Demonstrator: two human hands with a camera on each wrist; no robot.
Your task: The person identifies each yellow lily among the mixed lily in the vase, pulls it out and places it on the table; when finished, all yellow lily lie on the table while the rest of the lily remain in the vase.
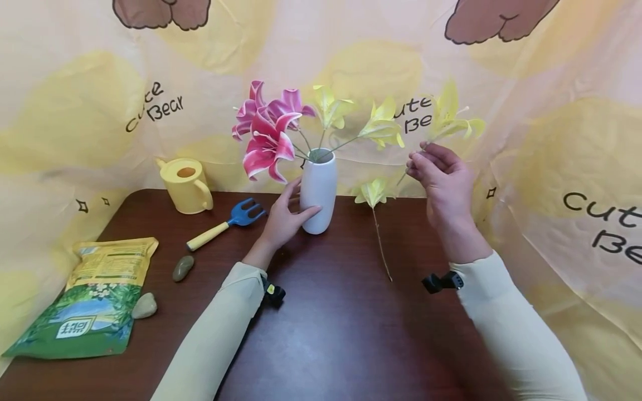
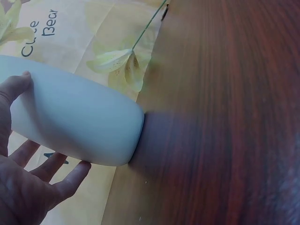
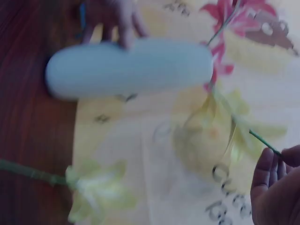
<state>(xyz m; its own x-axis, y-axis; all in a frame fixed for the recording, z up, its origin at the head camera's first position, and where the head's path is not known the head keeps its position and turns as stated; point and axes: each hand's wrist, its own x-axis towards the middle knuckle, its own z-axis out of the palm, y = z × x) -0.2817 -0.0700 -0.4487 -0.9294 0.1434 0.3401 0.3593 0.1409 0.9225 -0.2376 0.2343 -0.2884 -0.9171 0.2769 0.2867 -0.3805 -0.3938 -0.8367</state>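
Observation:
A white vase [image 1: 319, 195] [image 2: 75, 122] [image 3: 131, 68] stands at the back middle of the dark wooden table [image 1: 331, 323]. It holds pink lilies [image 1: 266, 133] and yellow lilies [image 1: 351, 120]. My left hand [image 1: 283, 217] [image 2: 28, 187] grips the vase low on its left side, thumb in front and fingers behind. To the right and above the table, my right hand [image 1: 438, 172] [image 3: 276, 187] pinches the thin stem of a yellow lily [image 1: 448, 120] [image 3: 234, 126]. Another yellow lily [image 1: 373, 192] [image 2: 119, 63] [image 3: 96, 187] lies on the table just right of the vase.
A yellow watering can [image 1: 185, 184] stands at the back left, with a blue hand fork [image 1: 228, 223] beside it. Two stones [image 1: 183, 267] [image 1: 144, 306] and a green soil bag [image 1: 95, 301] lie at the left. A bear-print cloth [image 1: 551, 167] hangs close behind and right.

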